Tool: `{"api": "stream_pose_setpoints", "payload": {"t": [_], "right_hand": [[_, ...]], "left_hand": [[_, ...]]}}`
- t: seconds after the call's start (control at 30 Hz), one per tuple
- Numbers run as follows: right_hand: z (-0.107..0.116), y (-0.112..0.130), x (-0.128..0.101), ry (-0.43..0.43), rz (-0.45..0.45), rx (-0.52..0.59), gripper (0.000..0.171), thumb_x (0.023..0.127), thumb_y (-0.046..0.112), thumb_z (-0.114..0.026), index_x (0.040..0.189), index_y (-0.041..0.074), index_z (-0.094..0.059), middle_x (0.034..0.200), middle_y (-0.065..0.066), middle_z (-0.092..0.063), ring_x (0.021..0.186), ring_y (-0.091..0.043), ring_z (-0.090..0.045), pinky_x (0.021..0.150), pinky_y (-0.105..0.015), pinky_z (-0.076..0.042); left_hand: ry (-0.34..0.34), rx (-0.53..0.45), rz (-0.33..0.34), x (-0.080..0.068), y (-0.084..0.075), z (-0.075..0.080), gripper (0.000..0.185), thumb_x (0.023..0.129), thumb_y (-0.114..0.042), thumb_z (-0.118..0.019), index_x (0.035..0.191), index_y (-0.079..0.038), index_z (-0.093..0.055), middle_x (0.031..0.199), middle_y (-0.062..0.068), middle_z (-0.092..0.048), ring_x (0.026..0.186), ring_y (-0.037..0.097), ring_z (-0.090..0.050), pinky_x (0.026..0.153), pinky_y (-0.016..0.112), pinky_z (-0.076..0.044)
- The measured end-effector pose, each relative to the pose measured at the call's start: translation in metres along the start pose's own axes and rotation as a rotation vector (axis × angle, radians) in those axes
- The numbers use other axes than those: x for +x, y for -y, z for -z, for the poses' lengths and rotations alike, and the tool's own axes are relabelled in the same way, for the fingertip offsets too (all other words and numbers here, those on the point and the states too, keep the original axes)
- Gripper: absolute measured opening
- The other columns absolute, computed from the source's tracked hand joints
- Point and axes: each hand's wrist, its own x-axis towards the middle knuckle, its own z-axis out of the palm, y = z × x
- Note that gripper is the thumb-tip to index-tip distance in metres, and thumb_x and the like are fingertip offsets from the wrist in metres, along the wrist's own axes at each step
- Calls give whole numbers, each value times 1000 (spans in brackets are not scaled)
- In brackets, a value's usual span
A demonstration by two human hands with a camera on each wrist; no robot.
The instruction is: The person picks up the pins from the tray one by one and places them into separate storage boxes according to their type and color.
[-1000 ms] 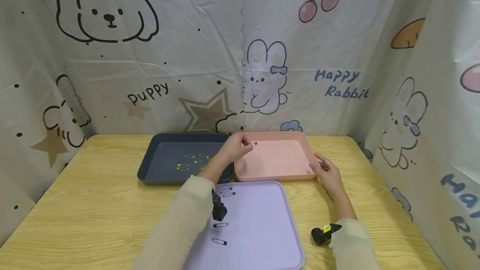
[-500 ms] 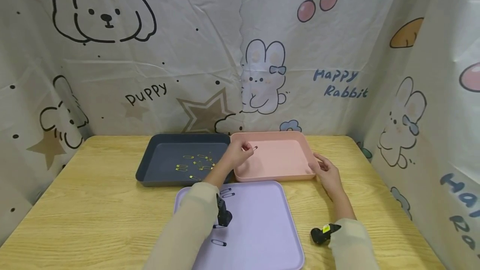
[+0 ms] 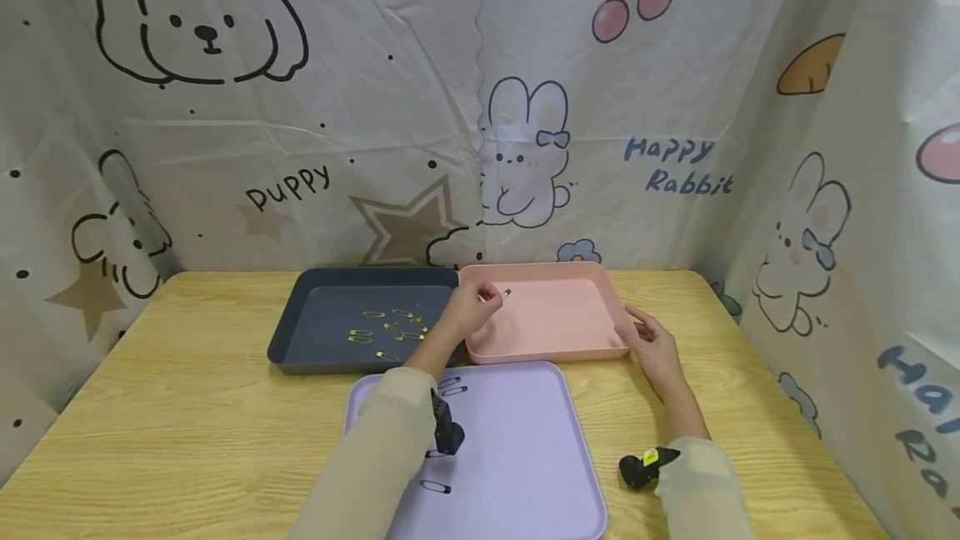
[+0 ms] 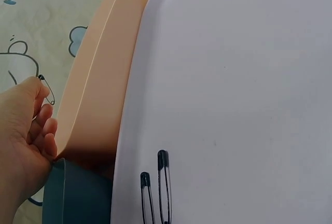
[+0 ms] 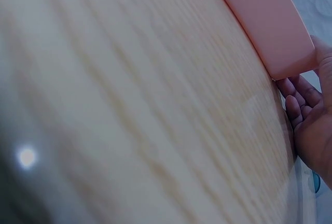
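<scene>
My left hand [image 3: 468, 312] pinches a safety pin with a black head [image 3: 506, 294] between thumb and fingertips, held above the left part of the pink tray [image 3: 555, 319]. In the left wrist view that safety pin [image 4: 47, 90] juts out past the fingertips, and the other fingers are curled. At the pink tray's right side, my right hand [image 3: 657, 352] grips the wall, thumb at the rim and fingers outside and low. The right wrist view shows the fingers [image 5: 293, 107] by the tray's lower corner.
Several yellow safety pins [image 3: 360, 332] lie in the dark grey tray [image 3: 318, 315] at left. A lilac tray [image 3: 517, 448] stands in front, with black-headed safety pins [image 3: 435, 487] on its left part; the left forearm crosses over it. A patterned cloth [image 3: 420, 107] hangs behind the table [image 3: 187, 407].
My left hand has come slightly toward the front over the pink tray, still pinching the safety pin. The right hand stays at the tray's side. The head view has shifted a little.
</scene>
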Motion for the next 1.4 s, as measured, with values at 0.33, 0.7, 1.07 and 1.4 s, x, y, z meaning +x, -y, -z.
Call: {"api": "stream_pose_setpoints", "payload": {"t": [0.33, 0.7, 1.07, 1.4], "right_hand": [[0, 1, 0, -4, -16, 5, 59, 90, 38, -60, 142, 15, -42, 130, -17, -51, 92, 10, -46, 76, -6, -40], [-1, 0, 1, -4, -25, -19, 59, 90, 40, -58, 142, 17, -42, 131, -16, -51, 103, -4, -46, 79, -7, -37], [0, -2, 1, 7, -16, -21, 61, 90, 41, -58, 143, 16, -40, 133, -17, -49, 106, -4, -46, 76, -6, -40], [0, -2, 1, 3, 13, -16, 60, 90, 40, -58, 142, 14, -41, 131, -19, -51, 93, 11, -46, 77, -5, -39]], "left_hand": [[-48, 3, 7, 0, 0, 0, 10, 88, -15, -57, 89, -6, -61, 87, 6, -59, 77, 17, -51, 65, 23, -41], [-6, -14, 36, -1, -2, 4, 15, 91, -18, -59, 96, -5, -59, 89, 7, -56, 82, 19, -51, 69, 25, -41], [114, -29, 11, -6, -8, 10, 19, 90, -20, -59, 104, -7, -59, 96, 10, -58, 83, 20, -53, 69, 26, -42], [167, 7, -44, -19, -11, 20, 19, 91, -20, -59, 104, -7, -60, 96, 9, -60, 78, 16, -53, 64, 22, -42]]}}
